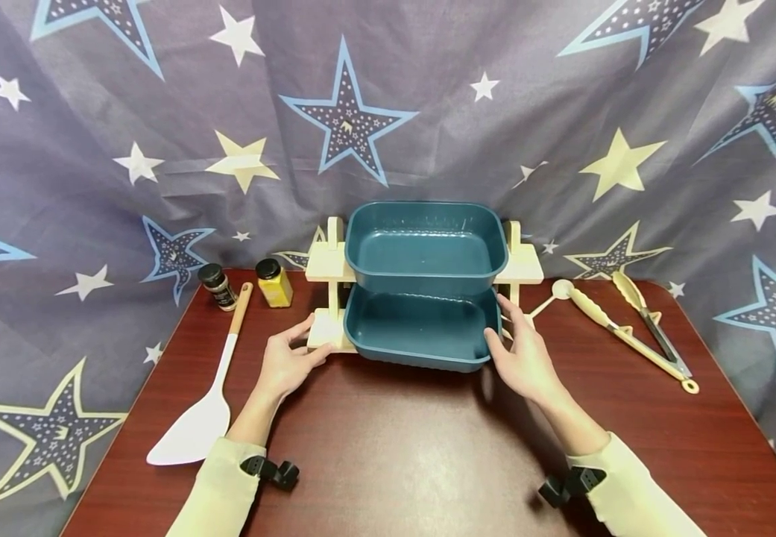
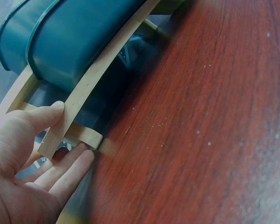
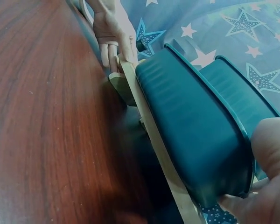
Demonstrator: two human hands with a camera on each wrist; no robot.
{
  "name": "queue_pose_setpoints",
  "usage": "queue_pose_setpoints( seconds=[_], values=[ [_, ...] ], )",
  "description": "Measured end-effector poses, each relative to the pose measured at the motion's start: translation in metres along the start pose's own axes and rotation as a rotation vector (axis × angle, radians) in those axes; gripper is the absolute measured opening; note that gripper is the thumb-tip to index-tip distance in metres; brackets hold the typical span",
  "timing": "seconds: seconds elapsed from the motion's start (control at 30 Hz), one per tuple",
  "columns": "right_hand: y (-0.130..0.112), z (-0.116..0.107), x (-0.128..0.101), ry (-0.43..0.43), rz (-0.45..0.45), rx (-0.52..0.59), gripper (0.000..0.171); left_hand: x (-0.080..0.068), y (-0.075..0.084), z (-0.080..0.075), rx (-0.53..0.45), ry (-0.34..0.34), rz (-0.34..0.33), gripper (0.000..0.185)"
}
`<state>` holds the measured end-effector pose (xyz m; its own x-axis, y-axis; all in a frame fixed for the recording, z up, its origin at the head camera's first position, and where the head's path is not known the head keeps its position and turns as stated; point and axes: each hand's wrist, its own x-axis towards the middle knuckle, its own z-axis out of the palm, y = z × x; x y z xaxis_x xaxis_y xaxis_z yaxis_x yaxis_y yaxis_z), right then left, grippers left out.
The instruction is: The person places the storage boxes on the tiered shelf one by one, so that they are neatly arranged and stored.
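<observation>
A two-tier light wooden rack (image 1: 326,262) stands at the back of the table. It bears an upper dark teal bin (image 1: 424,283) and a lower teal bin (image 1: 414,360), both without contents. The lower bin sits askew, its right end nearer the front. My left hand (image 1: 288,365) grips the left end of the lower shelf; in the left wrist view its thumb presses the wooden slat (image 2: 91,77) with the fingers beneath. My right hand (image 1: 527,358) holds the lower bin's right end, thumb at the rim, fingers around its side.
A white spatula (image 1: 203,421) with a wooden handle lies left, near a black-capped spice jar (image 1: 218,287) and a yellow bottle (image 1: 276,287). Tongs (image 1: 636,343) and a small cream spoon (image 1: 560,289) lie right. A starred curtain (image 1: 441,127) hangs behind the table (image 1: 401,462).
</observation>
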<state>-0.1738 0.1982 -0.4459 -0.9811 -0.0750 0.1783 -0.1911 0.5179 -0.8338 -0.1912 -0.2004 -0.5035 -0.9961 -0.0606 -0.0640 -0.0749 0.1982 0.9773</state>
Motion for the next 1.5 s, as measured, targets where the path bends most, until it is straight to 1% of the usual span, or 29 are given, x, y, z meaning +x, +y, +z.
queue_pose_setpoints(
  seconds=[0.2, 0.43, 0.7, 0.9, 1.07, 1.17, 1.33, 1.5],
  values=[
    [0.001, -0.001, 0.002, 0.008, -0.007, -0.022, 0.061, -0.001, 0.001, 0.0, -0.004, -0.001, -0.013, 0.078],
    [0.002, -0.005, 0.006, -0.016, -0.019, -0.041, 0.061, -0.001, 0.002, 0.0, -0.008, -0.005, -0.019, 0.079],
    [0.004, -0.008, 0.008, -0.017, 0.008, 0.021, 0.058, -0.002, 0.001, 0.001, -0.021, -0.008, -0.008, 0.079],
    [0.002, -0.012, 0.002, -0.013, 0.018, 0.05, 0.056, -0.001, 0.0, 0.001, -0.009, -0.006, 0.005, 0.079],
    [0.002, -0.015, -0.005, -0.042, -0.021, 0.062, 0.065, -0.001, 0.0, 0.0, -0.004, -0.003, 0.009, 0.078],
    [0.002, -0.017, -0.008, -0.062, -0.041, 0.048, 0.074, -0.001, 0.0, 0.0, 0.008, -0.001, 0.012, 0.078],
    [0.002, -0.02, -0.01, -0.099, -0.042, 0.011, 0.089, -0.001, 0.0, -0.001, 0.021, -0.007, 0.019, 0.078],
    [0.003, -0.023, -0.004, -0.124, -0.036, 0.029, 0.092, -0.001, 0.0, -0.001, 0.034, -0.006, 0.02, 0.078]
  ],
)
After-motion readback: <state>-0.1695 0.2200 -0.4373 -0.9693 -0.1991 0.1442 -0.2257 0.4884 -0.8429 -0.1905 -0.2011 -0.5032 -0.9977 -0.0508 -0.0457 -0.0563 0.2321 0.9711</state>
